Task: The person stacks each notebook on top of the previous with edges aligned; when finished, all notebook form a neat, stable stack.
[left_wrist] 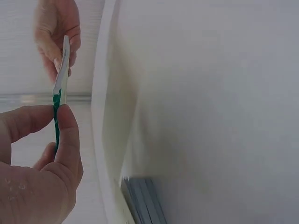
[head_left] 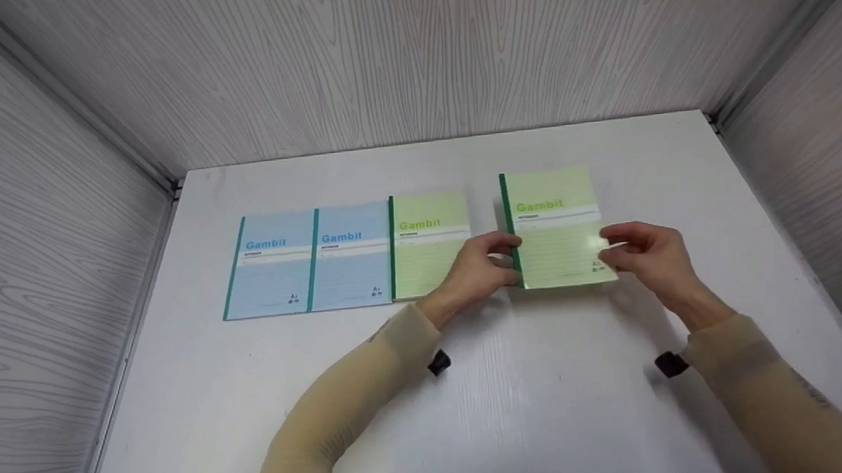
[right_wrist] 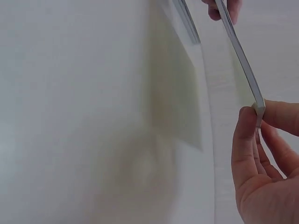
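Both hands hold one green notebook, off the tabletop.

L hand [head_left: 480, 266] pinches the dark-green spine of the green notebook [head_left: 559, 227] btwn thumb & fingers; R hand [head_left: 645, 251] pinches the opposite edge the same way. Notebook is lifted, tilted, above the tabletop [head_left: 541, 387] nearer its right edge & about mid-depth. To the left, lying flat in a row: second green notebook [head_left: 428, 245], then two blue notebooks [head_left: 308, 263], edges touching. Risks, as I judge: thin pinch grips on a floppy cover could slip or bend it; L hand sits just beside the row, so a sideways move may nudge the nearest book out of line.
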Available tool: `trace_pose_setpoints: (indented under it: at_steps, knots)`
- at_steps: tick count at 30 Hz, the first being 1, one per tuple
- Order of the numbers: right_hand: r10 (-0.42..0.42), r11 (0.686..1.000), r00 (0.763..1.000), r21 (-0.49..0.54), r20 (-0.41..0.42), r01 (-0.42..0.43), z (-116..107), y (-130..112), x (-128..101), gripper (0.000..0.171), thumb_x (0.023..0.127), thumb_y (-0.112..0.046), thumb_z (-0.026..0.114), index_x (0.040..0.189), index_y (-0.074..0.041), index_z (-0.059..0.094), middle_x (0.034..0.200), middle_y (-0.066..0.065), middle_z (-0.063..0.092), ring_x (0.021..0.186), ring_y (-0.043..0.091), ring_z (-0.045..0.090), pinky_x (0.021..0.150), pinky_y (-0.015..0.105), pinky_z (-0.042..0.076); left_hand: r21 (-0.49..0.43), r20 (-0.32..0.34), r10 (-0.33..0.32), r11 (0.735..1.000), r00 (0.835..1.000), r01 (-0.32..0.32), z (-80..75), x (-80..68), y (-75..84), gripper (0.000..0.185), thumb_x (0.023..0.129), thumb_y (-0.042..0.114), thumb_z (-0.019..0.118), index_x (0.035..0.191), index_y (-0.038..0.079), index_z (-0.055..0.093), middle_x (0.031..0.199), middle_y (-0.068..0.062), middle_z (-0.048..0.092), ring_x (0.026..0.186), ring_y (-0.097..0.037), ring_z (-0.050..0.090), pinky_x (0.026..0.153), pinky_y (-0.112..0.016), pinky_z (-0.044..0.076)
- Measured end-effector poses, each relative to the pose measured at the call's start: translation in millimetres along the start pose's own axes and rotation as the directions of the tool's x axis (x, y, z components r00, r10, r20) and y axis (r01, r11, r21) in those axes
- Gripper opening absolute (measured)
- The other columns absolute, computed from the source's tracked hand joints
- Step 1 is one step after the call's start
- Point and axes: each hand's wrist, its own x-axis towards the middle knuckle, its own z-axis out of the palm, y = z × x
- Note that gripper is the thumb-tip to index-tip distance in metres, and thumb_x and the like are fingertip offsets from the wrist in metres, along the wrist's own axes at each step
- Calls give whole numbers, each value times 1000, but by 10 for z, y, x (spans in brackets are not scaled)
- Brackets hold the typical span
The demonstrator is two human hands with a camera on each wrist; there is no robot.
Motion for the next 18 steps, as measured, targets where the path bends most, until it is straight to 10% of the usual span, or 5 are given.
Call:
trace_pose_setpoints:
  at_steps: [9, 18]
  knots:
    - [-49, 996, 996, 75, 74, 44, 1041, -170, 244, 40, 94, 3, 84, 133, 6, 75, 105, -1, 79, 82, 6, 76, 78, 23, 67, 90, -106, -48, 994, 993, 58, -916, -474, -238, 60, 96, 2, 79, 153, 14, 67, 158, -9, 65, 119, -24, 78, 96, -35, 66]
    - [-20, 1000, 992, 13, 125, 18, 1630, -347, 455, 42, 94, 1, 82, 136, -3, 76, 113, 12, 73, 87, 12, 74, 77, 25, 68, 232, -229, -149, 951, 962, 203, -1355, -638, -341, 58, 98, 8, 78, 155, 19, 67, 160, -6, 64, 121, -23, 73, 94, -33, 63]
